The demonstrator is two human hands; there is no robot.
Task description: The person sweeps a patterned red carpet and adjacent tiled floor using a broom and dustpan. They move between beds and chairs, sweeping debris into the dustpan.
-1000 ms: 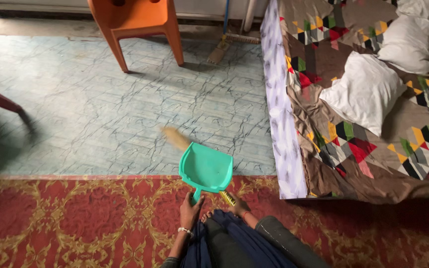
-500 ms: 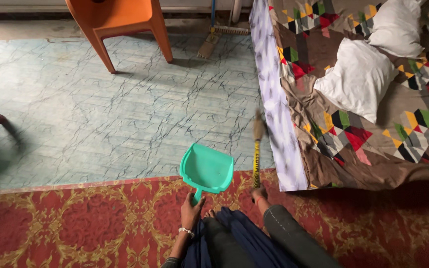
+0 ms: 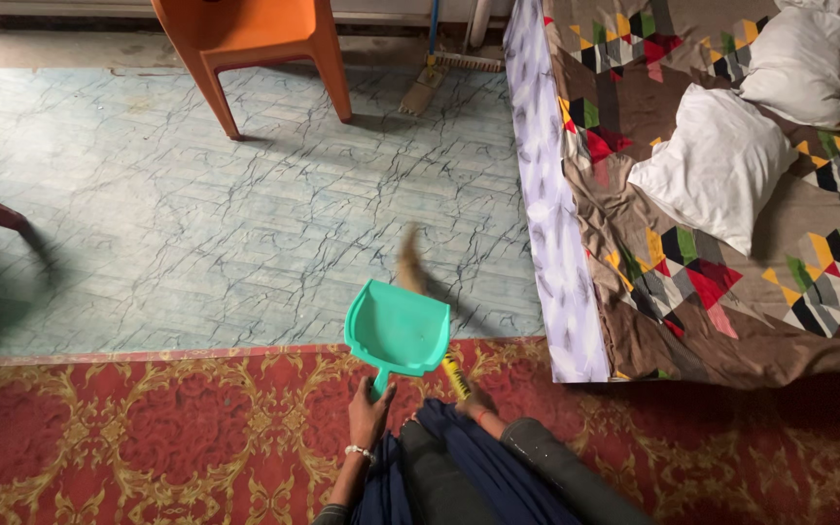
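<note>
Left hand (image 3: 369, 408): closed around the stub handle of the dustpan (image 3: 397, 329), a pale bracelet at the wrist.
Right hand (image 3: 479, 402): closed on the near end of the broom (image 3: 427, 316); the fingers are partly hidden by dark cloth, so the exact grip cannot be told.
Dustpan: green plastic scoop, tilted, mouth facing far and left, held just above the line where the red carpet (image 3: 148, 428) meets the tiled floor (image 3: 196, 214).
Dustpan handling: judged light and stiff, with a smooth and probably slippery shell; the short handle at its near edge is the natural hold, and the thin rim likely flexes if squeezed.
Broom: yellow patterned grip by the right hand, brown bristle head blurred over the tiles just beyond the right edge of the dustpan; whether the two touch cannot be told.
Broom handling: judged light, firm at the bound grip, soft and springy toward the bristle tips; best held at the grip.
Surroundings: orange chair (image 3: 264, 44) far on the tiles; mattress (image 3: 731, 194) to the right with a patterned cover and white pillows (image 3: 717, 165); a second broom (image 3: 430, 83) propped at the far wall.
</note>
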